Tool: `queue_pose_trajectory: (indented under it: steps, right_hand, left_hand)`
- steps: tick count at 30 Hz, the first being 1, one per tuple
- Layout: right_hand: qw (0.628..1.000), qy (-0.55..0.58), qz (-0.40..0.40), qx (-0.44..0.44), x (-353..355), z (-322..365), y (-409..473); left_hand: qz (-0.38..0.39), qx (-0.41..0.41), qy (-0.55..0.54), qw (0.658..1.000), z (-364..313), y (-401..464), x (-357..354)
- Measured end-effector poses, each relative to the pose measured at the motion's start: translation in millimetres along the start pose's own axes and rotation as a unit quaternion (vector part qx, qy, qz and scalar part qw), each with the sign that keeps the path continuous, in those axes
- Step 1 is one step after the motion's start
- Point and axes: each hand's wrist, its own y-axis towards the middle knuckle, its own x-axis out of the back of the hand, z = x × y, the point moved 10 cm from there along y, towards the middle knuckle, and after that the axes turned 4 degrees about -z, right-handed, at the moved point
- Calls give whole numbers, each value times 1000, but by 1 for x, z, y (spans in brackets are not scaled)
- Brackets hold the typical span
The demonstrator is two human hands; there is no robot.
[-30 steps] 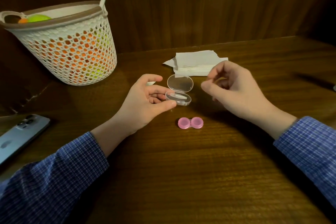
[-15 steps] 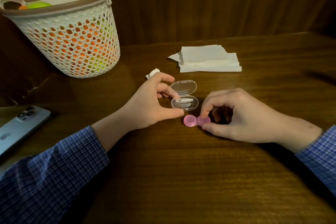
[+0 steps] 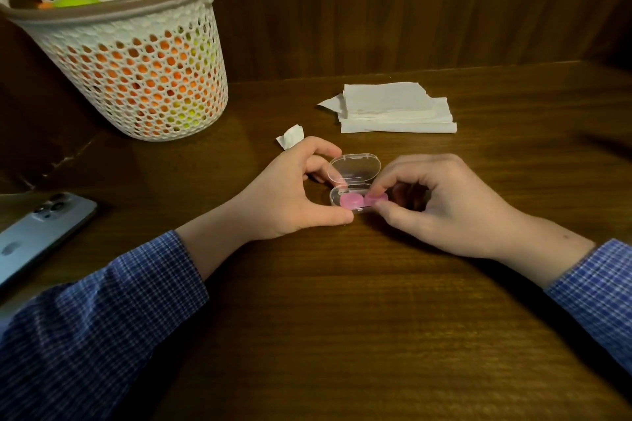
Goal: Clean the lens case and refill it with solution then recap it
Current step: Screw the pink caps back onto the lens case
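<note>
The left hand (image 3: pixel 290 196) steadied the open clear box (image 3: pixel 354 181) on the table (image 3: pixel 342 318), thumb and fingers closed on its sides. The right hand (image 3: pixel 441 205) pinched the pink lens case (image 3: pixel 354 201), which lay partly inside the box's base.

Dim warm light, perhaps from above; dark corners, wide-angle bending, soft blur at edges.

Single head-worn view, wide-angle, looking forward and down, close over the table (image 3: pixel 342 335), wooden wall panel (image 3: pixel 410 3) behind
</note>
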Motion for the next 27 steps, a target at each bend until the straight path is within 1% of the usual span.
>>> queue_pose_trajectory:
  steps: [6,17,19,21,23,25,27]
  right_hand:
    - [1000,-16,8,3,-5,4,3]
    - [999,-44,-15,-6,-2,-3,3]
    - [999,-32,-35,-8,3,-4,3]
    - [996,-5,-84,-15,13,-6,3]
    - [991,24,-126,-43,23,-15,2]
    - [990,33,-120,-65,22,-22,3]
    - [995,13,-86,-47,14,-19,5]
  left_hand:
    - [3,0,-3,1000,-1,-1,-1]
    - [4,-17,-5,1000,-9,-4,1]
    - [-1,-27,-6,1000,-12,-5,2]
    - [-10,-38,-7,999,-14,-6,3]
    - [-17,-40,-5,999,-14,-7,4]
    - [-20,-45,-2,999,-16,-8,4]
    - [-21,-55,8,998,-17,-9,3]
